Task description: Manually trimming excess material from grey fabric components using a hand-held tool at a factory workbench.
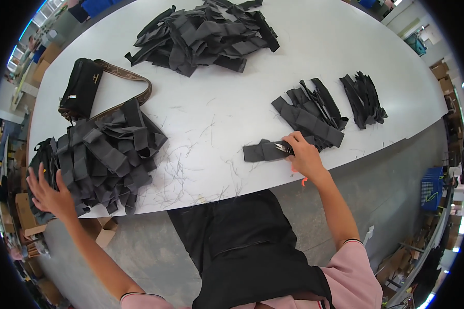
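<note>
My left hand point(55, 196) is spread with its fingers apart at the near left edge of a heap of dark grey fabric strips point(105, 149). The fingertips touch or hover over the heap's left side; contact is hard to tell. My right hand point(307, 157) is closed around small thread snips point(281, 148), whose metal blades point left and whose orange-red tie hangs below. Under that hand and the snips lies a flat dark fabric strip point(257, 152) on the white table. A stack of similar strips point(314, 116) is just beyond the right hand.
A narrower strip bundle point(364, 100) lies farther right, and a large strip pile point(206, 36) at the table's far side. A black bag point(81, 87) with a brown strap sits at left. Loose thread ends point(178, 177) litter the white table point(216, 98). A blue basket point(432, 188) stands off the right edge.
</note>
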The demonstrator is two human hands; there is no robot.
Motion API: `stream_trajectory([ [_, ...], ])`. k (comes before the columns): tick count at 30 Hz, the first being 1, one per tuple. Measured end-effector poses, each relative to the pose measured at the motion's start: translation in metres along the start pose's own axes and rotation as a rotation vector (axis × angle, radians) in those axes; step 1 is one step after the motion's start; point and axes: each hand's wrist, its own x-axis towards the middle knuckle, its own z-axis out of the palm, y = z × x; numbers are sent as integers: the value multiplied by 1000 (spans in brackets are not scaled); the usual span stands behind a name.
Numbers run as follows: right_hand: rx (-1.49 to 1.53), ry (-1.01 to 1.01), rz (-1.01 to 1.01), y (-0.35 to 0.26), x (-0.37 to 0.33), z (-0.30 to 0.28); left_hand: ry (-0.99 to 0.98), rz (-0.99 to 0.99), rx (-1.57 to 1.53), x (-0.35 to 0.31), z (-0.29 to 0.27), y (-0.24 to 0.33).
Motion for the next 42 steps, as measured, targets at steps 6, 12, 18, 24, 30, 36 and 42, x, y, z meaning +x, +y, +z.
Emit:
stream_trajectory([
  [6,134,359,-198,-48,-4,-5,-538,-404,-1390,-43,-85,162],
  [12,595,243,-109,-120,-15,18,-1010,-646,-2073,-122,-131,283],
  [18,1128,-50,80,-130,-24,47,-979,-993,-2099,-123,-142,295],
  [24,1358,-501,153,-136,-34,23,-1086,-955,-2044,-124,-129,273],
  [30,1239,-77,12,-144,-26,39,-1327,-1037,-2175,-119,-138,269],
  [36,1097,-88,124,-156,-15,49,-1300,-1336,-2249,-120,-139,268],
  [42,801,170,-86,-157,-26,60,-1259,-1373,-2010,-129,-135,270],
])
